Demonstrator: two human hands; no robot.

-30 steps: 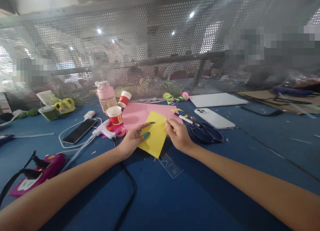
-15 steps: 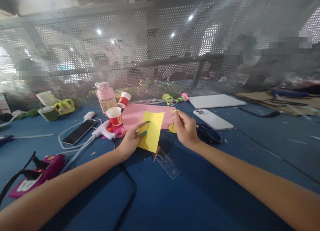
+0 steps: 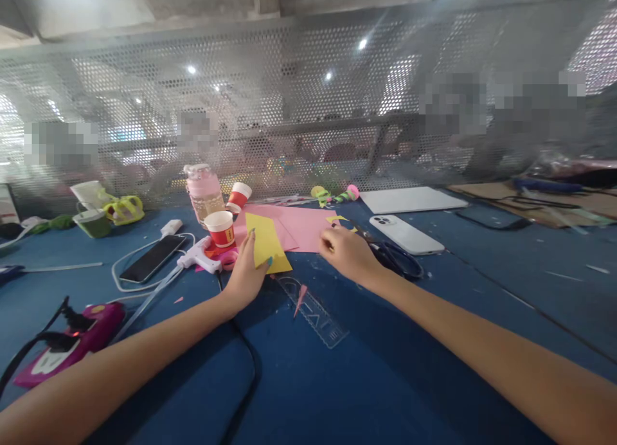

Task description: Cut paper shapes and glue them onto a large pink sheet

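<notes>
My left hand (image 3: 247, 274) pinches a sheet of yellow paper (image 3: 267, 242) by its left edge, thumb in front. The sheet is tilted over pink paper (image 3: 308, 221) on the blue table. My right hand (image 3: 349, 249) is closed at the right end of the pink paper, its fingertips hidden from me. Behind its knuckles show yellow paper scraps (image 3: 336, 219), and dark-handled scissors (image 3: 402, 260) lie just right of it. Between the hands and nearer me is a clear ruler (image 3: 321, 319) with a narrow pink paper piece (image 3: 299, 299) on it.
To the left are a white glue gun (image 3: 200, 255), a red-and-white paper cup (image 3: 220, 229), a pink bottle (image 3: 203, 191), a black phone (image 3: 153, 258) and a purple power strip (image 3: 72, 342). On the right lies a white phone (image 3: 406, 234). A perforated metal screen (image 3: 289, 110) stands behind.
My left hand has moved slightly left with the yellow sheet, which now tilts over the pink paper. The right hand has shifted a little down and left, its fingers curling out of sight.
</notes>
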